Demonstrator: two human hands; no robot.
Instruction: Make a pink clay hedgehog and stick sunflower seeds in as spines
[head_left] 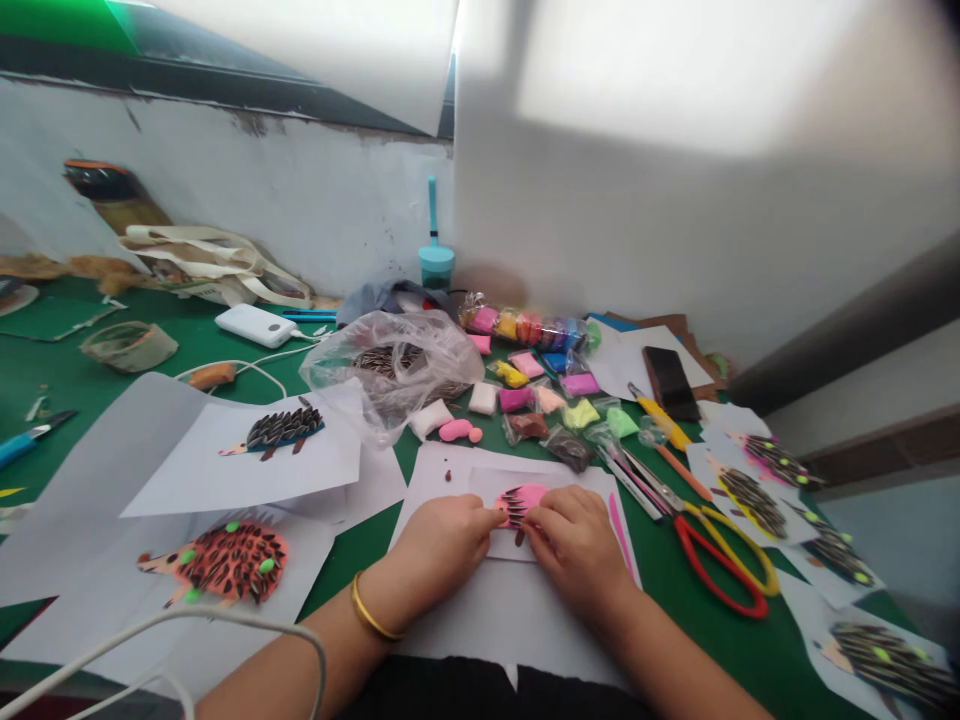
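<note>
On white paper [502,549], the pink hedgehog [522,503] is touched by both hands [448,535] [583,548], seemingly for steadiness. Their grip cannot be told.

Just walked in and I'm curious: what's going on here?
Someone is working on a pink hedgehog shape on white paper, left hand by its face end, right hand at its lower edge. Striped seeds cover part of it; the rest shows bare pink. Seed-covered hedgehogs lie to both sides.

Scissors [681,512] lie right of the paper [517,605], packets [517,400] behind it.
</note>
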